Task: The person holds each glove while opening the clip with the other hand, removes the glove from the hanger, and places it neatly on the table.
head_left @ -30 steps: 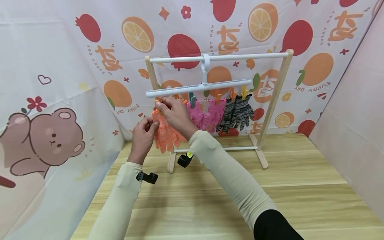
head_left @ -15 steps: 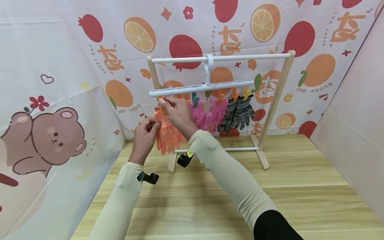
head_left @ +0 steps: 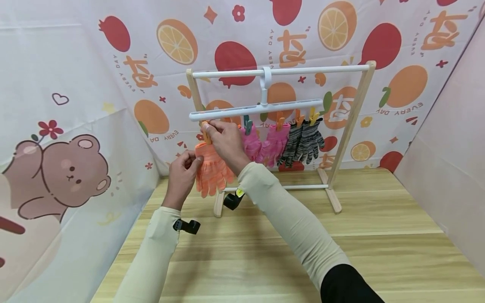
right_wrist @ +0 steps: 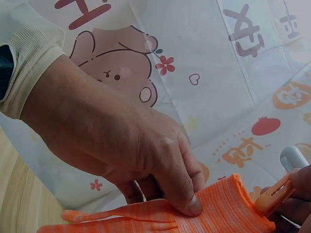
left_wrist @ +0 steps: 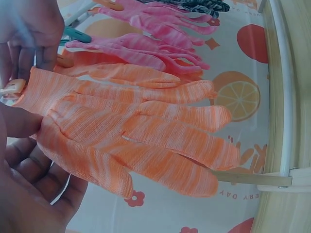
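My left hand (head_left: 181, 179) pinches the side of an orange striped knit glove (head_left: 212, 171) just below its cuff, thumb in front. At the cuff's top edge, my right hand (head_left: 227, 143) pinches an orange clothespin (head_left: 206, 134), close under the left end of a white clip hanger (head_left: 227, 112). The clothespin (right_wrist: 274, 194) meets the cuff in the right wrist view. Behind the held glove, the left wrist view shows a second orange glove (left_wrist: 131, 74). Pink gloves (head_left: 275, 143) and black-grey gloves (head_left: 306, 145) hang from clothespins farther right.
The hanger hooks over the white top rod (head_left: 318, 70) of a wooden rack (head_left: 349, 126). Below runs a lower rod (head_left: 303, 187) near the wooden tabletop (head_left: 303, 244). A fruit-print cloth (head_left: 390, 97) backs the rack, and a bear-print cloth (head_left: 72, 176) hangs at left.
The orange glove and its clothespin have come down slightly from the hanger, so more of the clothespin shows. Both hands keep their pinch, and the head view has shifted a little.
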`<action>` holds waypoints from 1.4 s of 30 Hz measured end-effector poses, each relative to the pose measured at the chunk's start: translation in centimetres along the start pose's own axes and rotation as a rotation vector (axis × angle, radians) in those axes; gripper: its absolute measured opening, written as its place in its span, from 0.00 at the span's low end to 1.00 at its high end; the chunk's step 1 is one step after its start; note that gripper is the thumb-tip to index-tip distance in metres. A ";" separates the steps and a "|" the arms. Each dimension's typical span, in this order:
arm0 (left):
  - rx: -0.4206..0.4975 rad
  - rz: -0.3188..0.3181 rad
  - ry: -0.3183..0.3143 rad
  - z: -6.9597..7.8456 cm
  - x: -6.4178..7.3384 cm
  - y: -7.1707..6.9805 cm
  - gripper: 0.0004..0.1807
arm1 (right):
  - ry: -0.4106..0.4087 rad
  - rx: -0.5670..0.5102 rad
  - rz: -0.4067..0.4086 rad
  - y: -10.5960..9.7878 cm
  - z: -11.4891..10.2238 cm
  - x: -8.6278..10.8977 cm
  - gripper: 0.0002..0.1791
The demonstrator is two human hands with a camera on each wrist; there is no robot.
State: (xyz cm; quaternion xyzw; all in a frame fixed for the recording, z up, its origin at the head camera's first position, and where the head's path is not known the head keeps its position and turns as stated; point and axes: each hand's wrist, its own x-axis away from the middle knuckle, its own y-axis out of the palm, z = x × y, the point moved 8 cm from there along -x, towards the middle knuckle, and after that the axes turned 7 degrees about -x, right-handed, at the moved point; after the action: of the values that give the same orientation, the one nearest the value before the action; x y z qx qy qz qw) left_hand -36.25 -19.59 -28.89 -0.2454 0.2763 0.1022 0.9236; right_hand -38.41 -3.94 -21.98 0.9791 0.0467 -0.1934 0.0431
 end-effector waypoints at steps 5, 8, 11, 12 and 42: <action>0.007 -0.007 0.005 0.0 0.1 0.0 0.15 | 0.020 -0.017 0.003 0.0 0.1 0.0 0.16; 0.013 -0.012 0.003 -0.1 0.1 0.0 0.16 | 0.025 -0.023 0.010 0.0 0.1 0.0 0.16; 0.020 -0.012 -0.006 -0.2 0.1 0.0 0.16 | 0.024 -0.021 0.021 0.0 0.0 -0.1 0.16; 0.019 -0.011 -0.009 -0.2 0.1 -0.1 0.16 | 0.025 -0.019 0.026 -0.1 0.0 -0.1 0.16; -0.015 -0.006 -0.014 -0.9 0.6 -0.6 0.14 | 0.043 0.051 0.069 -0.2 0.2 0.0 0.17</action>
State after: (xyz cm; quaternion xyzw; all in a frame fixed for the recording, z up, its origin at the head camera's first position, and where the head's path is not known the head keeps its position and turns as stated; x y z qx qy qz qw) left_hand -35.94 -20.48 -29.66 -0.2524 0.2685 0.1033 0.9239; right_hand -38.49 -3.81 -22.13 0.9848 0.0087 -0.1717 0.0237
